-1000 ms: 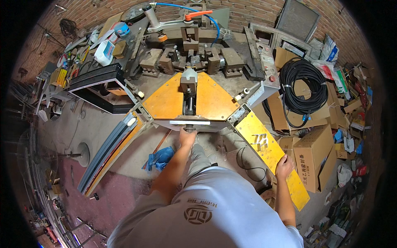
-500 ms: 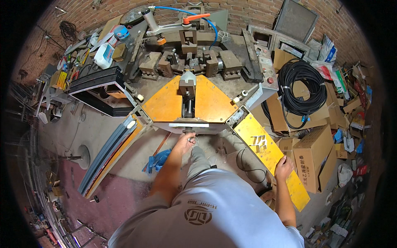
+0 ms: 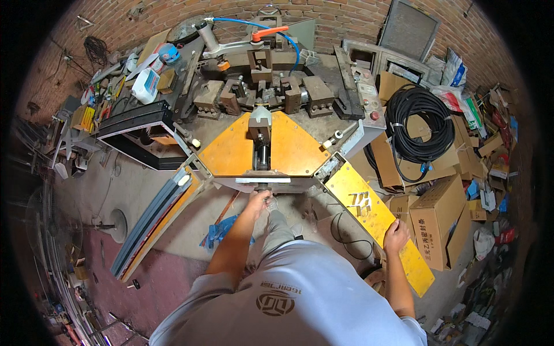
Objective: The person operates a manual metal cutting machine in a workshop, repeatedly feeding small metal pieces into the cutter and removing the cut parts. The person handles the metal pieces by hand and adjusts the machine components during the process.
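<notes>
- A worker in a pale grey shirt (image 3: 311,277) stands over a workshop machine (image 3: 314,119), both arms stretched forward and both hands engaged with it.
- The left hand (image 3: 259,200) is clamped on a dark knob (image 3: 262,187), fingers curled around its lower end, just beneath the middle of the machine's front edge.
- The right hand (image 3: 396,235) is closed over the outer edge of a yellow plate (image 3: 414,265), which slants away from the machine's right corner toward the worker's side.
- Small silvery pieces (image 3: 359,200) lie on that plate, between the machine and the right hand.
- Behind the knob, a dark shaft (image 3: 263,155) sits in a slot between two halves of an orange top (image 3: 294,147), with an upright metal block (image 3: 259,127) at its far end.
- Farther back, heavy clamp blocks (image 3: 318,95) flank the centre, below an orange lever (image 3: 270,33) and a curving blue hose (image 3: 254,22).
- At left, long grey strips (image 3: 148,222) line a second slanting arm; a black frame (image 3: 135,118) and a white jug (image 3: 145,86) stand beyond.
- At right, a coil of black cable (image 3: 418,144) rests among opened cardboard, near a brown carton (image 3: 433,222).
- A brick wall (image 3: 340,23) closes off the scene.
</notes>
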The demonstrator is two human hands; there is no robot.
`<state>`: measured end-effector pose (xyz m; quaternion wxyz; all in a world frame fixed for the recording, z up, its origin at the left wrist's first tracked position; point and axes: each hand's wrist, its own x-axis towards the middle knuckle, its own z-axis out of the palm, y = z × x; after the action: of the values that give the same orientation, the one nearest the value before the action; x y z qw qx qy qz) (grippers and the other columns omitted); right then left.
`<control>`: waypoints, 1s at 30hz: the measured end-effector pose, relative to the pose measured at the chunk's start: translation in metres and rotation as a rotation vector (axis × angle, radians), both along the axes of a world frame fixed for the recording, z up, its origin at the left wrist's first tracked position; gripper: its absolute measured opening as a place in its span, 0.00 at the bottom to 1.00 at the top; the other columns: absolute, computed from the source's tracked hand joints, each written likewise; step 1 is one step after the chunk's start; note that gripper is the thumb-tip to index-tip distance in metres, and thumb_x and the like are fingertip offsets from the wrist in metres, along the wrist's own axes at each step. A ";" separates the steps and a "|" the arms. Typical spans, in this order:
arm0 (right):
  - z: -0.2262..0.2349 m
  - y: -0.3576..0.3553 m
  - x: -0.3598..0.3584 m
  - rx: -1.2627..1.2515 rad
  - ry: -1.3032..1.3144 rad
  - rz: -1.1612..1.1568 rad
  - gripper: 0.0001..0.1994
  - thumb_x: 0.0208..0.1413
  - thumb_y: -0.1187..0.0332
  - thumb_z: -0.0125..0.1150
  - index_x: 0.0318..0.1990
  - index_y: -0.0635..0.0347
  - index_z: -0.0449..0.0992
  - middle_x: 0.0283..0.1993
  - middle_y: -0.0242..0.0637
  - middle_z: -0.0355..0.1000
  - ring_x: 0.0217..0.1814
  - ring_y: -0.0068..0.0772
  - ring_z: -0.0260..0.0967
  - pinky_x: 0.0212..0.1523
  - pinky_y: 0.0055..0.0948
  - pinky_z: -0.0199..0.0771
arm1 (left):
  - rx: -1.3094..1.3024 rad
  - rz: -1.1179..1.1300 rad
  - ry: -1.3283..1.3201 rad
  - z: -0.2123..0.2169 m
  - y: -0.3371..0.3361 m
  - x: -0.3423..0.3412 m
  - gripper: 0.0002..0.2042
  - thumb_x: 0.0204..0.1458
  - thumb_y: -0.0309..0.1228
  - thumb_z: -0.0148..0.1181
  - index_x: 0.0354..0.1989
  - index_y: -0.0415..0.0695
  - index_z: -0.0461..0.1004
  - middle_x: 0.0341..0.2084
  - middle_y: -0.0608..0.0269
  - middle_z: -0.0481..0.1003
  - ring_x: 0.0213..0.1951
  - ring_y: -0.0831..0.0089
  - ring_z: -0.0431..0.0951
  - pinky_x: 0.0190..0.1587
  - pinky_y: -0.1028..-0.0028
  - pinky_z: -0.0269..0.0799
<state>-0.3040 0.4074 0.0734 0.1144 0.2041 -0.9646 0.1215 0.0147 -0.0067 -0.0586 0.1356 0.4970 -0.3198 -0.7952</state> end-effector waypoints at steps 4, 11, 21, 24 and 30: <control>-0.001 0.000 0.001 -0.014 0.008 0.004 0.13 0.65 0.63 0.50 0.39 0.62 0.78 0.40 0.48 0.75 0.45 0.55 0.68 0.51 0.49 0.64 | -0.813 -0.028 -0.640 -0.005 0.008 -0.008 0.16 0.47 0.26 0.67 0.44 0.39 0.73 0.31 0.59 0.78 0.32 0.67 0.79 0.36 0.70 0.75; -0.003 0.001 -0.001 -0.004 -0.003 -0.001 0.13 0.66 0.63 0.50 0.40 0.62 0.78 0.41 0.48 0.75 0.46 0.54 0.68 0.52 0.49 0.64 | -0.006 0.046 0.047 0.009 0.000 -0.001 0.06 0.51 0.30 0.65 0.34 0.43 0.77 0.26 0.65 0.77 0.24 0.80 0.72 0.28 0.77 0.68; 0.000 -0.001 0.001 -0.027 0.038 0.022 0.13 0.66 0.63 0.50 0.40 0.62 0.78 0.40 0.48 0.74 0.45 0.56 0.68 0.51 0.50 0.64 | -0.082 0.000 0.076 -0.002 0.007 -0.002 0.12 0.49 0.30 0.68 0.41 0.42 0.76 0.26 0.63 0.77 0.25 0.74 0.75 0.29 0.72 0.72; 0.000 -0.001 0.001 -0.007 0.016 0.000 0.13 0.65 0.63 0.50 0.40 0.62 0.78 0.40 0.49 0.75 0.45 0.56 0.68 0.50 0.50 0.64 | -0.081 0.071 -0.060 0.001 0.007 -0.003 0.13 0.49 0.32 0.68 0.41 0.43 0.74 0.25 0.63 0.77 0.24 0.75 0.75 0.26 0.73 0.71; -0.001 0.000 0.001 -0.023 0.013 0.007 0.13 0.65 0.63 0.50 0.39 0.62 0.78 0.40 0.49 0.74 0.45 0.56 0.68 0.50 0.50 0.64 | -0.481 0.122 -0.251 0.018 0.015 -0.009 0.14 0.49 0.26 0.67 0.43 0.40 0.71 0.31 0.62 0.76 0.29 0.76 0.75 0.35 0.71 0.73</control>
<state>-0.3033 0.4075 0.0721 0.1226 0.2071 -0.9616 0.1319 0.0061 0.0084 -0.0402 0.2570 0.5634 -0.4832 -0.6189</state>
